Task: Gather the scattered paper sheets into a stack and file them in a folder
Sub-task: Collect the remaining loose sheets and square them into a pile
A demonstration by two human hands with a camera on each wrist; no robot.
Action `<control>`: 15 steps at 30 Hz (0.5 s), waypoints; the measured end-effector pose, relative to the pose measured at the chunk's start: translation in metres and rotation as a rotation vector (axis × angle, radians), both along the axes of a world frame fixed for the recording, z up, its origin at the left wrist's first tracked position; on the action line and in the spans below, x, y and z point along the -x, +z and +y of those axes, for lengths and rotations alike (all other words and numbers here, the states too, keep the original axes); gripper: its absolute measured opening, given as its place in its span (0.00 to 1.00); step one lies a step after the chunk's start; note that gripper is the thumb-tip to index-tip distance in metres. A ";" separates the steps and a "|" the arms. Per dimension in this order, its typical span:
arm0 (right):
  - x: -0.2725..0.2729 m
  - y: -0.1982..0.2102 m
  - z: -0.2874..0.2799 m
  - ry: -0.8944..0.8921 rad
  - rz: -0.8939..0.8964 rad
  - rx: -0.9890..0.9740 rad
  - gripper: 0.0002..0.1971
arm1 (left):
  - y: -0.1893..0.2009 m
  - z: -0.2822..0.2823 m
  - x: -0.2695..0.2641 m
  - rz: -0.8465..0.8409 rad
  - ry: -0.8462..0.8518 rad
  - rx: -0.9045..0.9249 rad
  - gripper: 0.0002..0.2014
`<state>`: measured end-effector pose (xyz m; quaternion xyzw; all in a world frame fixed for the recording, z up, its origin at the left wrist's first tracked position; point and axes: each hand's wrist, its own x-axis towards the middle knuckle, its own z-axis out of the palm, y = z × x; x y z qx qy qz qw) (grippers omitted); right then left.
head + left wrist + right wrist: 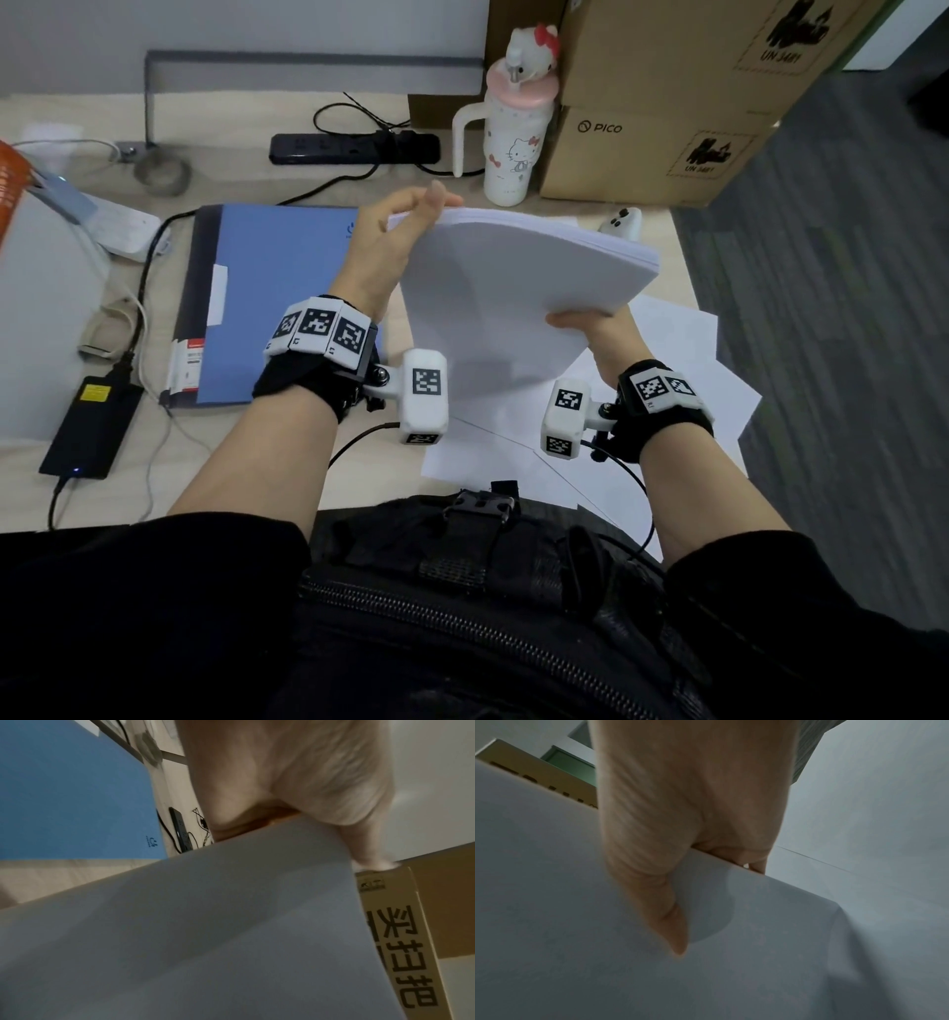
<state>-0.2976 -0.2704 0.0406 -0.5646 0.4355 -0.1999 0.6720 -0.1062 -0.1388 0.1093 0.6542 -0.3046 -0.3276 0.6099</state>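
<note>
A thick stack of white paper (518, 277) is held tilted above the desk between both hands. My left hand (405, 221) grips its far left corner, thumb on the near face and fingers behind; the stack (205, 923) fills the left wrist view. My right hand (590, 324) pinches the near right edge, thumb lying on the stack (603, 902) in the right wrist view. More loose sheets (678, 370) lie spread on the desk under and right of the stack. A closed blue folder (267, 298) lies flat to the left, also seen as the folder (72, 801) beside my left hand.
Behind the stack stand a white cat-themed bottle (508, 133), cardboard boxes (662, 97) and a black power strip (354, 149). A black power adapter (90, 426) and cables lie left of the folder. A white controller (624, 223) sits at the desk's right edge.
</note>
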 end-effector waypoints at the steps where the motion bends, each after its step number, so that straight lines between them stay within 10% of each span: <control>1: 0.000 0.001 -0.001 0.009 0.012 -0.019 0.19 | -0.004 0.003 0.000 0.009 -0.014 -0.006 0.30; 5: 0.000 -0.001 -0.006 0.038 0.075 -0.084 0.19 | -0.025 0.017 0.008 -0.037 -0.066 -0.118 0.40; 9: -0.002 -0.009 -0.008 0.003 0.035 -0.013 0.21 | -0.044 0.014 0.010 0.075 -0.028 -0.181 0.17; 15: -0.004 -0.018 -0.005 -0.064 -0.060 -0.029 0.19 | -0.056 -0.002 0.008 0.145 0.075 -0.240 0.19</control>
